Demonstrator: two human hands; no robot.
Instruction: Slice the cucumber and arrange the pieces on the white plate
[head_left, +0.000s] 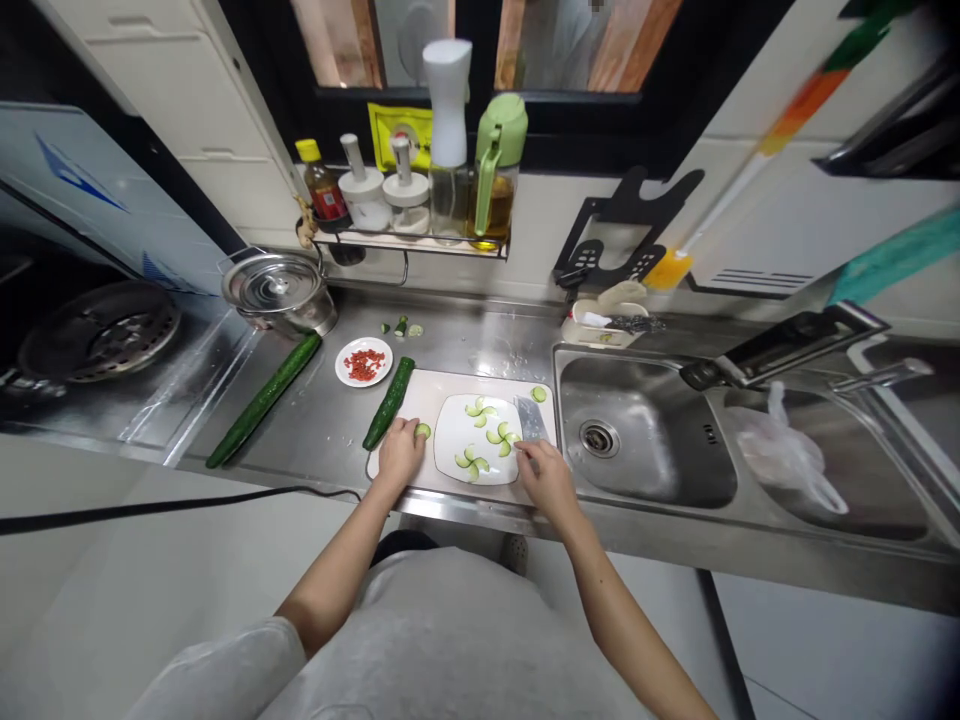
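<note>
On a light cutting board (pixel 450 383) stands a white plate (pixel 454 470) with thin cucumber slices laid in pinwheel shapes (pixel 472 463). My right hand (pixel 547 478) is at the plate's right edge, its fingertips pinched on a cucumber slice (pixel 515 438) of the right pinwheel. Left of the plate, my left hand (pixel 402 455) has its fingers closed at a small round of cucumber slices (pixel 423 431). A knife blade (pixel 531 418) lies on the board's right side, its handle hidden by my right hand. Another cucumber piece (pixel 538 394) sits behind the blade. A cut cucumber (pixel 390 402) leans over the board's left edge.
A small plate of chopped red pieces (pixel 364 343), a whole cucumber (pixel 266 398) and a steel pot (pixel 279 290) stand to the left. Cucumber scraps (pixel 401 327) lie behind. A double sink (pixel 645 480) is at right, and a seasoning rack (pixel 420 243) hangs above.
</note>
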